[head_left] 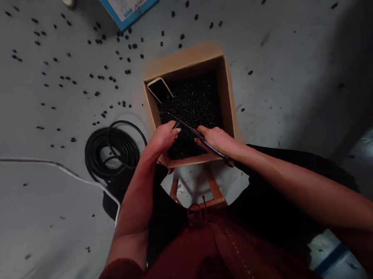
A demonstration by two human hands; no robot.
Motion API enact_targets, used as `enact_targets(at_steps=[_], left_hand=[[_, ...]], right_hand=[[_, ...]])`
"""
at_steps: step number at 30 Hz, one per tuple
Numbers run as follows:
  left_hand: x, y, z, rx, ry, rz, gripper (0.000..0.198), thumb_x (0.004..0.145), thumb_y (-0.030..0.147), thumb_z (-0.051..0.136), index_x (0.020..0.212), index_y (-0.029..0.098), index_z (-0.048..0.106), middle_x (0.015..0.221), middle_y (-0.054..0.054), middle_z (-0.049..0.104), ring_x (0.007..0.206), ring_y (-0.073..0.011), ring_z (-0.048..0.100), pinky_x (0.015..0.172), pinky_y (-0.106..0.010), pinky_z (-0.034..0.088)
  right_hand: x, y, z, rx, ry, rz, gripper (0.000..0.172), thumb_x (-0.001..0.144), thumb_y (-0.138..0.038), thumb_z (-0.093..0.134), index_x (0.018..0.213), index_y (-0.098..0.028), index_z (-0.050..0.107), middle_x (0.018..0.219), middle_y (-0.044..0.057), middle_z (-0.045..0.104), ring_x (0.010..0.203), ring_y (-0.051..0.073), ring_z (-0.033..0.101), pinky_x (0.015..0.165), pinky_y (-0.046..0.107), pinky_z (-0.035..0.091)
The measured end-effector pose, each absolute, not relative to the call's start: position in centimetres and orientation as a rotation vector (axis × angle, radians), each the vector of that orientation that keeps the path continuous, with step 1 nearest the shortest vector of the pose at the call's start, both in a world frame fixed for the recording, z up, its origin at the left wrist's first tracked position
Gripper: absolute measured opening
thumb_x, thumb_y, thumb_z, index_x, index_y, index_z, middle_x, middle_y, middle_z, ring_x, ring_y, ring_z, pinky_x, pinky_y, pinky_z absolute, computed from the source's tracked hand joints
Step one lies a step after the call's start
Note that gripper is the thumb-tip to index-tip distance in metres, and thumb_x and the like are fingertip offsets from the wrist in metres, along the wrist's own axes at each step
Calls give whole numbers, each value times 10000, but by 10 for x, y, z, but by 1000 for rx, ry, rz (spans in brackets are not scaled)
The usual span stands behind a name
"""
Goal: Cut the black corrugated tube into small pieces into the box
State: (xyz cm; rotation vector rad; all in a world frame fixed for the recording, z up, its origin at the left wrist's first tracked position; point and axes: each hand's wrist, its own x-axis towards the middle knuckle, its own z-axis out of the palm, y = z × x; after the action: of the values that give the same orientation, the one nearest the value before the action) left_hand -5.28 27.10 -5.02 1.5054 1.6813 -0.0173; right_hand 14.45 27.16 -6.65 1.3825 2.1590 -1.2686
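Observation:
My left hand (166,136) is closed in a pinch on a small black ribbed piece (177,125), over the left front part of an open cardboard box (229,96). My right hand (212,137) is wrapped round a long, thin dark tool (189,128) with a glossy black grip. The tool's narrow end slants up and left, passing close beside the left fingertips; whether it touches the small piece I cannot tell. Many short black pieces (197,99) fill the box below both hands. A phone (159,90) leans in its far left corner.
A coil of black hose (95,150) lies on the floor to the left, near a white cable (79,177). Small black pieces (100,77) are scattered over the floor. A blue box (128,18) stands beyond. Wooden stool legs (213,184) show under the cardboard box.

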Motion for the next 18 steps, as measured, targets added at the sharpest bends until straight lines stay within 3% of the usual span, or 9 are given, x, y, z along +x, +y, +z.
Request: enact_targets(at_steps=[9, 18], left_hand=[[-51, 274, -45, 1312, 1701, 204, 143, 844, 271, 480, 915, 162, 540, 782, -29, 627, 611, -127, 540, 642, -274, 424], [-56, 277, -42, 1276, 1652, 471, 325, 822, 269, 510, 1120, 163, 583, 1015, -42, 637, 800, -127, 570, 766, -265, 454]], right_hand=[[150, 290, -60, 1486, 2226, -1166, 348, 897, -461, 403, 1097, -205, 529, 849, 114, 686, 744, 267, 640, 597, 299, 373], [155, 297, -58, 1537, 2321, -1343, 453, 897, -554, 371, 1159, -212, 510, 906, 91, 682, 784, 256, 641, 615, 298, 393]])
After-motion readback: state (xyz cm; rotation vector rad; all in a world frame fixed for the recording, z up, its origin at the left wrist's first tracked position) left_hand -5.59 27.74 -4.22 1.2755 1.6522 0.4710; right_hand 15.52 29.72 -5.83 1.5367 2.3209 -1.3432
